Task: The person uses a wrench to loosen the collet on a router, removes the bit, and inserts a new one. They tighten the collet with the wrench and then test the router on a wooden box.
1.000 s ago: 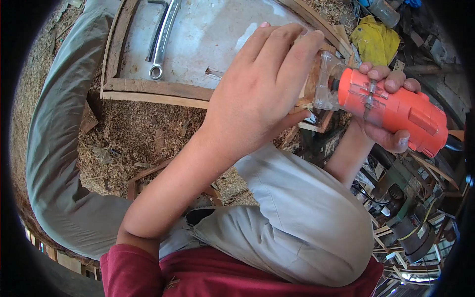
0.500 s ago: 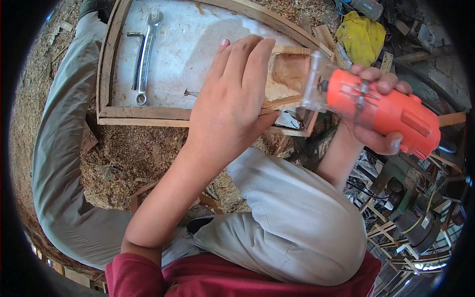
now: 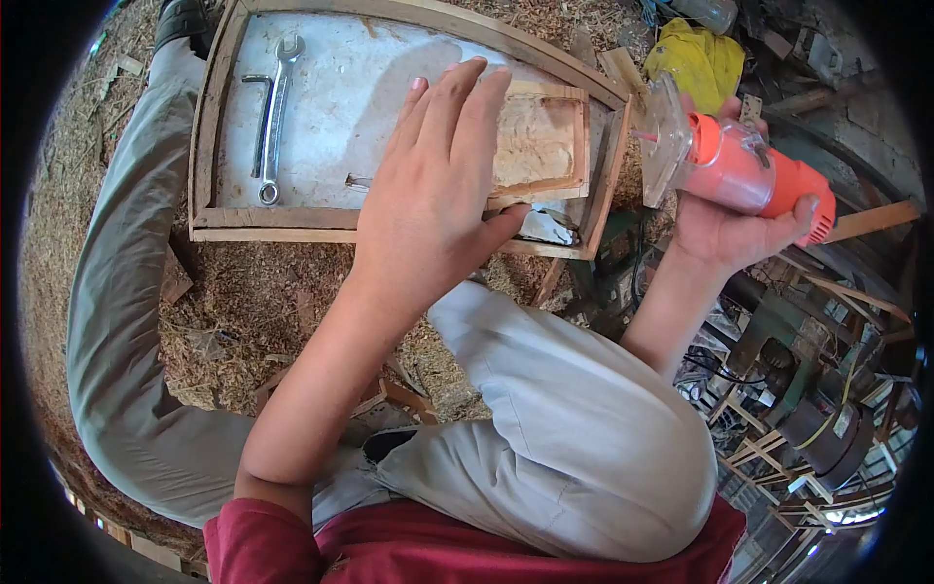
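My left hand [image 3: 420, 190] lies over a small wooden piece [image 3: 540, 146], its fingers stretched out and the thumb along the near edge. A shallow recess with a raised rim shows in that piece, whose left part is hidden under the hand. My right hand [image 3: 715, 234] is wrapped around an orange trim router [image 3: 749, 175] with a clear base plate. The router is tilted, its base and bit facing left, apart from the wood. Beneath the piece is a wood-framed board [image 3: 282, 222] with a pale surface.
A combination wrench [image 3: 277, 122] and a hex key [image 3: 260, 136] lie on the left of the board. Wood shavings [image 3: 238, 336] cover the ground. Beyond the board's right end sits a yellow cloth [image 3: 700, 63]. Machinery [image 3: 822, 438] and wood scraps stand at lower right.
The router has been lifted off the wooden piece and tilted, baring the recess and the base plate. The view has shifted slightly; my left hand stays on the wood.
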### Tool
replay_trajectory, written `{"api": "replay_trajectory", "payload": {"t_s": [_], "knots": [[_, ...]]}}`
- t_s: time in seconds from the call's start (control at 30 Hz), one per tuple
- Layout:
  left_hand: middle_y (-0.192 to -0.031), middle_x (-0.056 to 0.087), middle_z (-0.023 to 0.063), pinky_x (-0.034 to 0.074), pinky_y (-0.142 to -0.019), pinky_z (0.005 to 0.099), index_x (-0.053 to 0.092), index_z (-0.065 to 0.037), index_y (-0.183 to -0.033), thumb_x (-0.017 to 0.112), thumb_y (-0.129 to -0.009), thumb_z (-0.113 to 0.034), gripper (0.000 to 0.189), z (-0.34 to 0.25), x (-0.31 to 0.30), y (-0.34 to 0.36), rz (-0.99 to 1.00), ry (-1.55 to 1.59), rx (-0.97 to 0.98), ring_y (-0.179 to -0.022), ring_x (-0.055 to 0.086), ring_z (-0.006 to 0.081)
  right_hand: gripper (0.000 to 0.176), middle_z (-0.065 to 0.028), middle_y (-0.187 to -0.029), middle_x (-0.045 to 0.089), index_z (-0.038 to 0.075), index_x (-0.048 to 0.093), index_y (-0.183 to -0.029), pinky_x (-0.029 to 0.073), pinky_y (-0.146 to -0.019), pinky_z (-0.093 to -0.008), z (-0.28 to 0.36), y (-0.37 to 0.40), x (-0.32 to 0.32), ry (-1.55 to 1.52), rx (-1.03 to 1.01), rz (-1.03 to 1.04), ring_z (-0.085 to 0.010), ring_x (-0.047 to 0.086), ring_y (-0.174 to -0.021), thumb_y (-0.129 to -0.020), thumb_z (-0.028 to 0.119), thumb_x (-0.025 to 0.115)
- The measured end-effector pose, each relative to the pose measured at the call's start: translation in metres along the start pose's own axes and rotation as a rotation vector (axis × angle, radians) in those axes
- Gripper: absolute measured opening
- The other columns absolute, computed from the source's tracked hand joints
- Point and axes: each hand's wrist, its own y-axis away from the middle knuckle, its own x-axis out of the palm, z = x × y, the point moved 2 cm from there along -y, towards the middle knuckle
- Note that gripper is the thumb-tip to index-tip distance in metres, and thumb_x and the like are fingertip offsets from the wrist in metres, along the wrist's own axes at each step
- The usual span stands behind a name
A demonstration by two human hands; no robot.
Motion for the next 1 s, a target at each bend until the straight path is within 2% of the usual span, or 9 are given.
{"api": "replay_trajectory", "payload": {"t_s": [0.07,0.17,0.27,0.37,0.47,0.57,0.67,0.77,1.0], "knots": [[-0.149,0.048,0.0193,0.034,-0.122,0.0525,0.039,-0.003,-0.149,0.089,-0.063,-0.014,0.100,-0.001,0.001,0.000,0.005,-0.027,0.000,-0.135,0.049,0.0416,0.090,-0.0182,-0.122,0.059,-0.003,0.049,-0.133,0.035,-0.114,-0.0713,-0.006,0.008,0.019,0.177,-0.051,-0.207,-0.0444,0.056,-0.123,-0.081,0.068,0.068],[-0.147,0.047,0.0229,0.033,-0.122,0.0519,0.038,0.000,-0.148,0.088,-0.067,-0.016,0.097,-0.004,0.001,-0.001,0.014,-0.047,0.007,-0.136,0.047,0.0424,0.078,-0.0232,-0.133,0.055,-0.001,0.049,-0.134,0.039,-0.112,-0.0678,0.000,0.010,0.012,0.138,0.024,-0.232,-0.0451,0.053,-0.132,-0.089,0.062,0.061],[-0.146,0.046,0.0242,0.032,-0.122,0.0512,0.038,0.001,-0.147,0.087,-0.069,-0.017,0.094,-0.005,0.003,-0.001,0.015,-0.071,0.013,-0.136,0.047,0.0424,0.068,-0.0216,-0.136,0.056,0.001,0.049,-0.136,0.044,-0.111,-0.0615,0.009,0.016,-0.001,0.102,0.143,-0.245,-0.0414,0.055,-0.130,-0.093,0.052,0.062],[-0.146,0.046,0.0238,0.032,-0.122,0.0505,0.039,0.001,-0.147,0.087,-0.070,-0.019,0.093,-0.005,0.005,-0.001,0.009,-0.090,0.008,-0.135,0.047,0.0418,0.060,-0.0172,-0.136,0.058,0.003,0.049,-0.139,0.048,-0.110,-0.0554,0.009,0.014,-0.016,0.199,0.112,-0.302,-0.0356,0.058,-0.128,-0.095,0.041,0.065],[-0.147,0.046,0.0235,0.032,-0.123,0.0498,0.040,0.001,-0.147,0.086,-0.070,-0.020,0.092,-0.006,0.006,-0.002,0.007,-0.105,0.008,-0.135,0.048,0.0411,0.056,-0.0129,-0.134,0.061,0.005,0.050,-0.139,0.049,-0.108,-0.0534,0.009,0.022,-0.019,0.197,0.182,-0.110,-0.0311,0.060,-0.125,-0.094,0.033,0.068],[-0.147,0.046,0.0234,0.032,-0.123,0.0495,0.040,0.001,-0.147,0.085,-0.071,-0.021,0.091,-0.007,0.006,-0.001,0.005,-0.109,0.003,-0.135,0.048,0.0408,0.057,-0.0130,-0.134,0.061,0.004,0.051,-0.138,0.049,-0.109,-0.0526,0.001,0.025,-0.011,0.293,0.104,-0.114,-0.0311,0.060,-0.125,-0.093,0.033,0.070],[-0.147,0.046,0.0232,0.032,-0.123,0.0495,0.040,0.001,-0.147,0.085,-0.071,-0.021,0.091,-0.008,0.006,-0.001,-0.001,-0.117,0.005,-0.135,0.048,0.0411,0.058,-0.0154,-0.134,0.059,0.001,0.051,-0.136,0.049,-0.107,-0.0546,-0.009,0.025,-0.014,0.140,0.090,-0.108,-0.0338,0.060,-0.122,-0.094,0.038,0.067],[-0.149,0.046,0.0192,0.033,-0.123,0.0491,0.040,-0.003,-0.148,0.086,-0.071,-0.023,0.092,-0.007,0.007,0.000,-0.005,-0.136,-0.005,-0.137,0.047,0.0396,0.061,-0.0168,-0.123,0.062,0.001,0.054,-0.132,0.054,-0.095,-0.0550,-0.016,0.025,0.002,0.020,0.137,-0.056,-0.0355,0.062,-0.113,-0.094,0.048,0.064],[-0.152,0.045,0.0170,0.032,-0.123,0.0490,0.040,-0.004,-0.148,0.086,-0.072,-0.027,0.092,-0.008,0.007,0.000,0.006,-0.152,-0.012,-0.139,0.046,0.0392,0.065,-0.0158,-0.112,0.063,0.003,0.053,-0.126,0.055,-0.090,-0.0551,-0.009,0.038,0.013,0.191,0.069,0.032,-0.0348,0.064,-0.103,-0.088,0.054,0.067]]}}
